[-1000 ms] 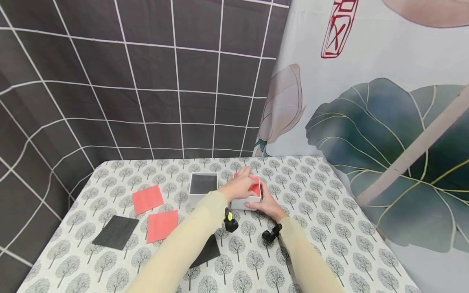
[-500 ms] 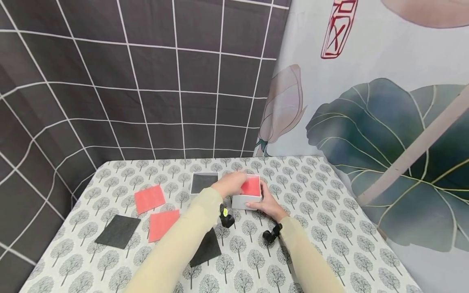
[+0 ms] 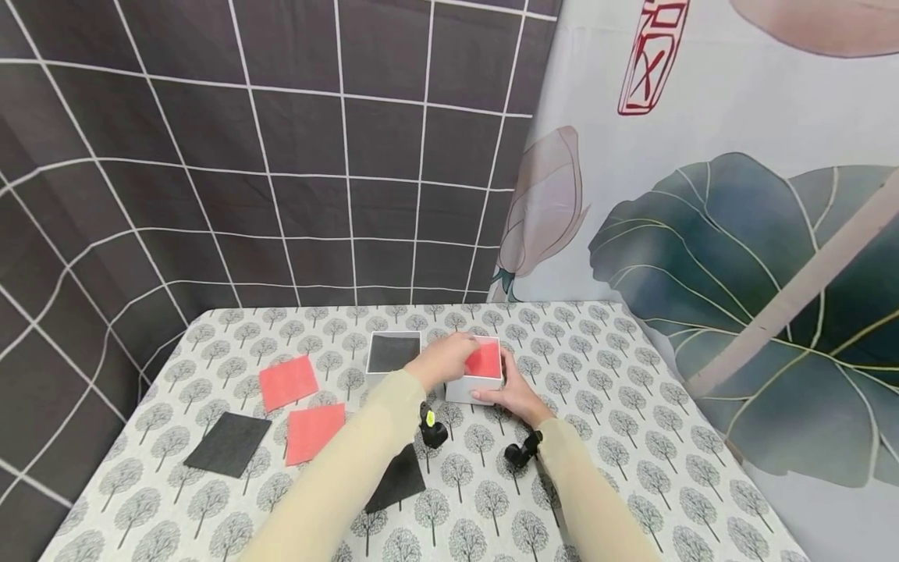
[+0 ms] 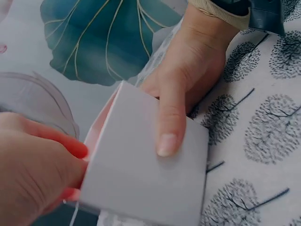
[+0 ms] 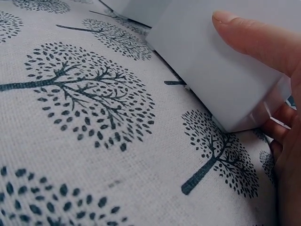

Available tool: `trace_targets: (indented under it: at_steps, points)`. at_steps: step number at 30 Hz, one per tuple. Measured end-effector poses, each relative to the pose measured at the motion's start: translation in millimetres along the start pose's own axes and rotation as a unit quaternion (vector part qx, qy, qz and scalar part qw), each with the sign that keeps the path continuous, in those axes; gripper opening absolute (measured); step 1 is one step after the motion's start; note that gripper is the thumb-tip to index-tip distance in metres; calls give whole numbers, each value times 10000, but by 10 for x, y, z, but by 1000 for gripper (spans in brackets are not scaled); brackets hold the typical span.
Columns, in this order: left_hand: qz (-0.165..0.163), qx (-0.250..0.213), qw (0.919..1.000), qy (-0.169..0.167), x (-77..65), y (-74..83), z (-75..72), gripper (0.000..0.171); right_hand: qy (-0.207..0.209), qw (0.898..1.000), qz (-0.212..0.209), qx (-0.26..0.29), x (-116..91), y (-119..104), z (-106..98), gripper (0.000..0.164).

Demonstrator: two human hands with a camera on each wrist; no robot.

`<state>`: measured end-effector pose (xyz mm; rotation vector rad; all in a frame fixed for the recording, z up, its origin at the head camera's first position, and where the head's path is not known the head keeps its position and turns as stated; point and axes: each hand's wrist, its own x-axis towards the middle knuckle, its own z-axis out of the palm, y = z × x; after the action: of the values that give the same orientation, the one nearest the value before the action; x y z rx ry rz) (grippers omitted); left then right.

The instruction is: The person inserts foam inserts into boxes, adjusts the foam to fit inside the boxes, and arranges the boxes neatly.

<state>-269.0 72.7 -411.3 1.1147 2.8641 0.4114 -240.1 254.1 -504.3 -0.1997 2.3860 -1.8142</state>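
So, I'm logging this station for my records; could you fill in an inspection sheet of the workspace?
Surface: tree-print tablecloth, pale.
Job's things: white box with red material inside; to its left, a second box with black material.
Clutter: loose on the cloth, two red squares and two black squares, one black one partly hidden by the left sleeve.
Left hand: at the white box's opening, beside the red material; whether it pinches anything can't be told.
Right hand: holds the white box, thumb on its near wall.
Cables: nothing seen.
Surroundings: dark grid-pattern curtain; pale lotus-print hanging.
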Motion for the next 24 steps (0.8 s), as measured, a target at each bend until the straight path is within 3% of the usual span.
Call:
trace_targets:
  at_steps: [10,15,24]
  points:
    - [40,-394,9959,809,-302,-3,42,37,-189,9997,103,-77,-110,-240,-1,102]
    - [-82,-378,9917,1224,-490,39,95,41,-125,9999,69,15,-46,-111,13,103]
    - [-40,-628,9927,1026,-746,114,213,57,71,9997,-203,-71,13,10,32,103]
